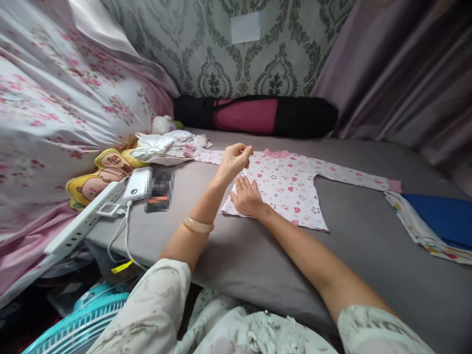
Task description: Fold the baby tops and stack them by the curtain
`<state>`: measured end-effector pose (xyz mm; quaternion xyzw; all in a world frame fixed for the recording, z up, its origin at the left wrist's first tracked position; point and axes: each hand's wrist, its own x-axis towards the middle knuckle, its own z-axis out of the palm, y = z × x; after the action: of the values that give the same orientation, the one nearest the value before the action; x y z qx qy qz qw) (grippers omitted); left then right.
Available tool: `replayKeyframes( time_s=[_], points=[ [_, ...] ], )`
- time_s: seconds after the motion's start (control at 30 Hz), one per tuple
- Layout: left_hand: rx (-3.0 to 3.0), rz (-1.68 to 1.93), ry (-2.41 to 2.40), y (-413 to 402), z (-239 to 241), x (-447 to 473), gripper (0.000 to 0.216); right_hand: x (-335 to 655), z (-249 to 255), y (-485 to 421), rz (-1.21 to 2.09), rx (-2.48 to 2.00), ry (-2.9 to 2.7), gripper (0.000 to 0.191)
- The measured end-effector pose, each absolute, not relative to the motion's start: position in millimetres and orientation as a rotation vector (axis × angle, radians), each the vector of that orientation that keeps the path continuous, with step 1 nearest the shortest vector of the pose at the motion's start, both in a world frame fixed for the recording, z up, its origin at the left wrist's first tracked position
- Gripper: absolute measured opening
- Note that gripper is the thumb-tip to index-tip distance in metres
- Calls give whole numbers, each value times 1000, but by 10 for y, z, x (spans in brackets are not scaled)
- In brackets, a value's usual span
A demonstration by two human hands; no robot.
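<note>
White fabric with a pink print identifies the shirt point(295, 184), spread on the grey sheet point(365, 246) at the centre of the frame. Its collar points toward the top; one sleeve extends right, the other left.

Left hand point(234, 160): raised at the shirt's left side. Fingers curled inward, thumb against them; whether they pinch fabric cannot be told. A bangle point(198, 225) encircles the forearm.

Right hand point(248, 197): palm down on the shirt's lower left part, below the left hand in the frame. Fingers extended, gripping nothing.

Surroundings: clothes point(158, 146) lie bunched at the left cuff. Folded fabric point(435, 219) lies at the right edge, just beside the right cuff. Power strip point(86, 216): left of frame. Long bag point(245, 117): upper centre, along the wall point(254, 64).
</note>
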<state>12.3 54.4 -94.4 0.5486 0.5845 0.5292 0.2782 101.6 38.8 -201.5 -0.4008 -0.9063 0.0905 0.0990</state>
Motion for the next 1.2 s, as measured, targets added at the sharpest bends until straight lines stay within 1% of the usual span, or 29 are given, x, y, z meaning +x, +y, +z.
replayKeyframes(
  time_s=[0.1, 0.2, 0.33, 0.43, 0.57, 0.67, 0.77, 0.9, 0.97, 1.07, 1.13, 1.2],
  points=[
    [1597, 1180, 1835, 472, -1213, 53, 19, 1168, -1932, 455, 469, -1122, -2751, 66],
    [1776, 796, 2071, 313, -1466, -41, 14, 1504, -1854, 514, 625, -1164, -2783, 68],
    [1835, 322, 2261, 92, -1709, -155, 24, 2066, -1885, 521, 523, -1355, -2774, 68],
    [1837, 166, 2275, -16, -1756, -152, 29, 2414, -1921, 503, 442, -1415, -2765, 68],
    [1804, 64, 2312, -116, -1701, -43, 38, 2737, -1887, 472, 414, -1519, -2714, 66],
    [1850, 34, 2318, -170, -1705, 7, 41, 2905, -1863, 433, 395, -1595, -2647, 68],
    [1943, 84, 2281, -193, -1792, -54, 39, 3006, -1896, 385, 368, -1632, -2616, 68],
    [2019, 246, 2262, -202, -1864, -212, 29, 3059, -1922, 364, 366, -1640, -2615, 67],
    [2003, 162, 2282, -193, -1808, -223, 29, 3061, -1873, 400, 377, -1640, -2638, 66],
    [2038, -36, 2321, -107, -1647, -79, 32, 3002, -1750, 540, 336, -1604, -2660, 55],
    [2143, 20, 2289, 30, -1563, 100, 32, 2905, -1697, 687, 274, -1596, -2606, 53],
    [2239, 97, 2136, 227, -1549, 291, 34, 2774, -1702, 852, 246, -1638, -2532, 58]
  ],
)
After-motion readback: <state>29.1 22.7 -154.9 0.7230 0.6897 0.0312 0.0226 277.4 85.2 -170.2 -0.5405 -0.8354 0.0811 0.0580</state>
